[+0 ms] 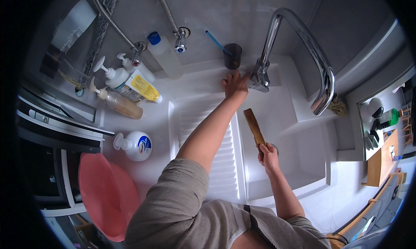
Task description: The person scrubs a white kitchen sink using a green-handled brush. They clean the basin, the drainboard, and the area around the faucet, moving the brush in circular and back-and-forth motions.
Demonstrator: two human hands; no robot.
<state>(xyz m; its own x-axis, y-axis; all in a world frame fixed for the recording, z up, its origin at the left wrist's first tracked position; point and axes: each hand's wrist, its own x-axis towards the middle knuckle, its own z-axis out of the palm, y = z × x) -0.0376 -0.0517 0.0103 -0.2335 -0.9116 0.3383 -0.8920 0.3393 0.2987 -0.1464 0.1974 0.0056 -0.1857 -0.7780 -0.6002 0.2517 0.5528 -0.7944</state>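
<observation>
My right hand (269, 156) grips one end of a long, narrow brown wooden-looking piece (253, 124), possibly a brush. It is held over the basin of a white sink (312, 171), and its far end points up toward the tap. My left hand (236, 86) reaches across to the sink's back ledge with its fingers spread. Its fingertips are close to a dark cup (232, 62) holding a blue stick (216, 41), and to the base of the chrome faucet (260, 75). Whether they touch either one is unclear. Under my left arm lies a ribbed washboard (224, 158).
On the left ledge stand pump bottles (122, 104), a yellow-and-white tube (144, 86), a blue-capped bottle (165, 55) and a white soap dispenser (138, 146). A pink basin (109, 193) leans at lower left. The faucet's spout (325, 86) arches over the sink's right side.
</observation>
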